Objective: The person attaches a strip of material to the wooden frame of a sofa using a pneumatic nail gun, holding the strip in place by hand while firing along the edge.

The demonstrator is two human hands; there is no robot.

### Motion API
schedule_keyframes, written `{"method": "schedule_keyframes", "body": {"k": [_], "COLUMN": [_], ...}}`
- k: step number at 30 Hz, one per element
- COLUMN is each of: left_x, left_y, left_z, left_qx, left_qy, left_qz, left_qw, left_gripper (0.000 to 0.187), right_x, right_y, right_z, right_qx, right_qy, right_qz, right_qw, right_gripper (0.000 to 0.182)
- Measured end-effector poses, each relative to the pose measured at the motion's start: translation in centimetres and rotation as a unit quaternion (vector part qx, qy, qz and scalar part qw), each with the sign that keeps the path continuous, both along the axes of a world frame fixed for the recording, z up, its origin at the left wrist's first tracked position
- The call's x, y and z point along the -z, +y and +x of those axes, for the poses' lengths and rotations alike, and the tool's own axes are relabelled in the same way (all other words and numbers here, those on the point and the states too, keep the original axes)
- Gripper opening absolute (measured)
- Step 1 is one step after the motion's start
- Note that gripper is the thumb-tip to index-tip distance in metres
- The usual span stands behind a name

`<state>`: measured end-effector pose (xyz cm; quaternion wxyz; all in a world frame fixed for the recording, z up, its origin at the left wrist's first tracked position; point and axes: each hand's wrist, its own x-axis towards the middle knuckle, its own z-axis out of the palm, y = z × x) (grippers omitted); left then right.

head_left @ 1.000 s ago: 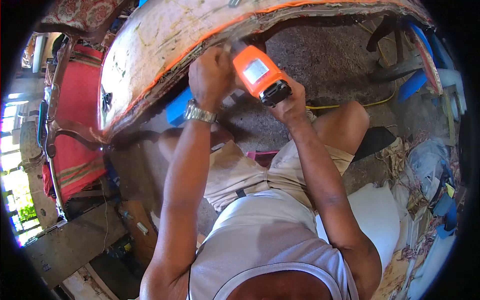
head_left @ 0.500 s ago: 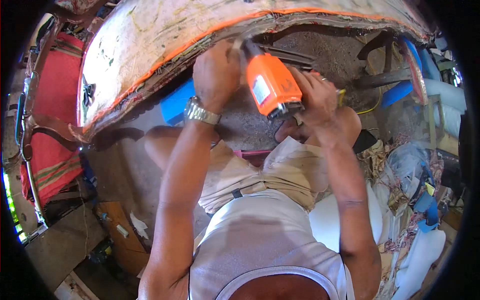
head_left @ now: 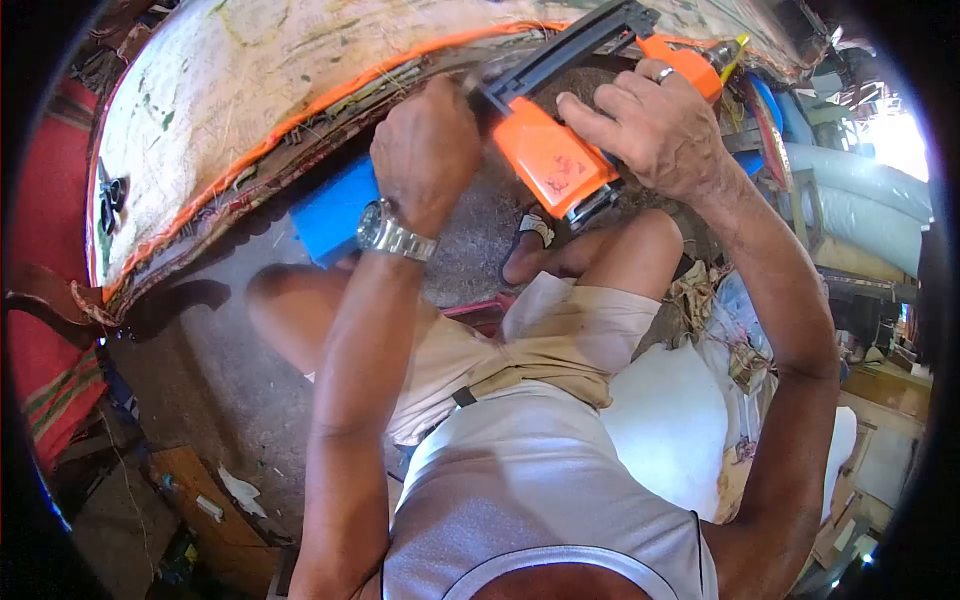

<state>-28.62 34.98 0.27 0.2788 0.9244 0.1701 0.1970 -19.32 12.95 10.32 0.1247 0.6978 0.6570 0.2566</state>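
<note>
An orange and black staple gun [head_left: 556, 162] is held up at the upper middle, its black magazine rail pointing to the upper right. My right hand [head_left: 650, 130], with a ring on one finger, is wrapped round its orange handle. Close to the tool's nose is my left hand [head_left: 428, 150], its fingers curled near the frame's edge; what they pinch is blurred. A silver watch [head_left: 392, 232] is on the left wrist. Above both hands curves a furniture piece [head_left: 230, 110] in worn pale patterned fabric, with an orange strip [head_left: 310, 108] along its border.
A blue box [head_left: 335, 212] lies on the floor beneath the furniture edge. Dark scissors [head_left: 110, 195] rest on the pale fabric. Red cloth [head_left: 60, 200] is at the left. White foam [head_left: 668, 405] and plastic-wrapped rolls [head_left: 860, 190] are on the right.
The staple gun has turned, so its black rail and handle now show at the upper right. My right hand has risen with it. The view has shifted, moving the furniture leftward.
</note>
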Motion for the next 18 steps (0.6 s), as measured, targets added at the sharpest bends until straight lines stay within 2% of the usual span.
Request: {"method": "schedule_keyframes", "body": {"k": [8, 13, 18], "left_x": [0.3, 0.4, 0.5], "left_y": [0.0, 0.0, -0.1], "left_z": [-0.1, -0.1, 0.0], "left_qx": [-0.006, -0.006, -0.006], "left_qy": [-0.024, -0.041, -0.023], "left_qz": [-0.02, -0.019, -0.018], "left_qw": [0.999, 0.999, 1.0], "left_gripper": [0.025, 0.024, 0.023], "right_x": [-1.5, -1.7, -1.6], "right_y": [0.9, 1.1, 1.2], "right_z": [0.6, 0.7, 0.9], "right_qx": [0.007, -0.004, 0.009], "right_qy": [-0.024, -0.023, -0.013], "right_qz": [-0.013, -0.023, -0.044], "right_qw": [1.0, 0.999, 0.999], "right_gripper": [0.039, 0.032, 0.032]}}
